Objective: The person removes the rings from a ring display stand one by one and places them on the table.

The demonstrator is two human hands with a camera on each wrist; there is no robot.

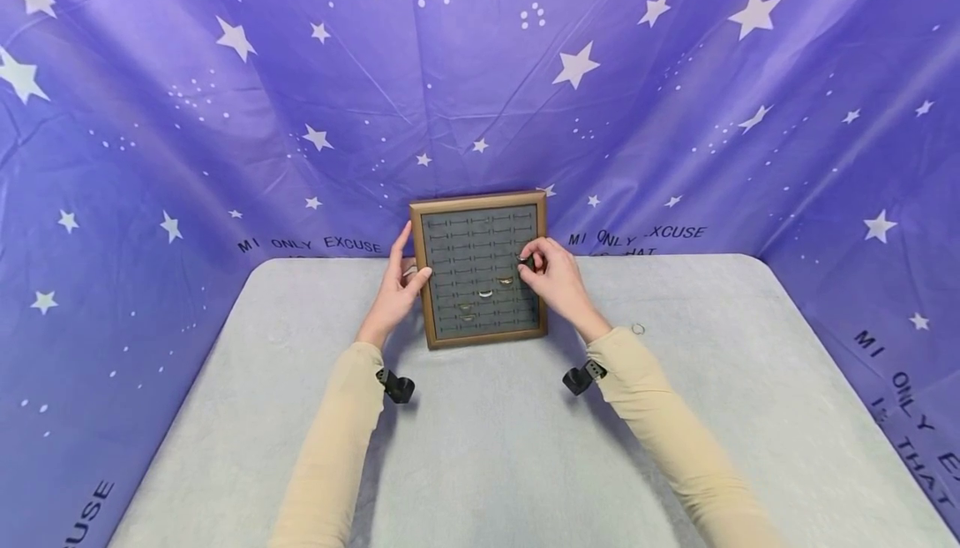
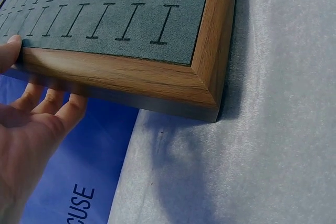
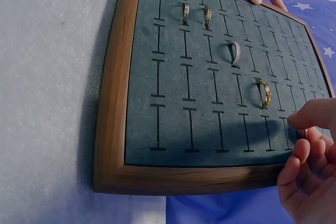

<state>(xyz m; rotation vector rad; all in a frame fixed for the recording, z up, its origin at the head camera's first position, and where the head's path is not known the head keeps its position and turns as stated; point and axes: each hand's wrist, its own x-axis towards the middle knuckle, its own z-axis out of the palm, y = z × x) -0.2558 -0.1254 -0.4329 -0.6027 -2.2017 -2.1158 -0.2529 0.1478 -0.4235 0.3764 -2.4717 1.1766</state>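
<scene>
A wood-framed ring display tray [image 1: 487, 339] with a slotted grey insert stands tilted up at the back of the table. My left hand [image 1: 397, 294] grips its left side, thumb on the front of the frame and fingers against the side and back. At the tray's right side, my right hand [image 1: 558, 281] pinches a small ring [image 3: 303, 132] at a slot; the fingers hide most of it. Seated in other slots are a gold ring [image 3: 265, 94], a silver ring [image 3: 236, 54], a second gold ring [image 3: 207, 18] and a second silver ring [image 3: 185, 13].
On the table to the right of my right wrist lies a loose ring [image 1: 637, 329]. The pale grey table [image 1: 480, 448] ends at a purple star-patterned cloth [image 1: 480, 72], which hangs behind it and along both sides.
</scene>
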